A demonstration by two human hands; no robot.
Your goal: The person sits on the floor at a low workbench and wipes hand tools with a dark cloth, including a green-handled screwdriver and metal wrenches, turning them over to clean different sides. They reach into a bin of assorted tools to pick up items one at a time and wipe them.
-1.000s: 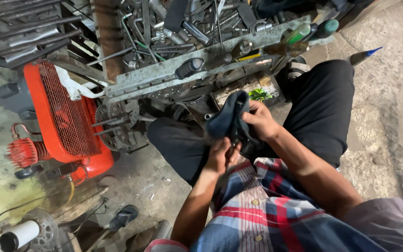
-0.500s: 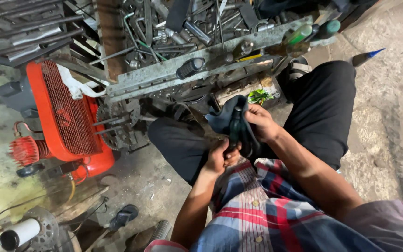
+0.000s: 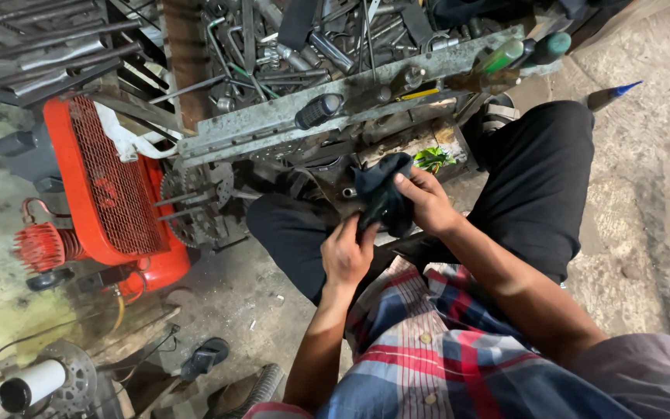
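While the right hand [image 3: 426, 203] grips a dark cloth [image 3: 381, 194], the left hand [image 3: 347, 252] pinches its lower end. Both hands sit slightly higher than a second ago.

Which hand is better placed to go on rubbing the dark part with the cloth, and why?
Probably the right hand: its fingers already lie over the dark cloth wrapped round the part. The left hand grips from below, seemingly steadying it.
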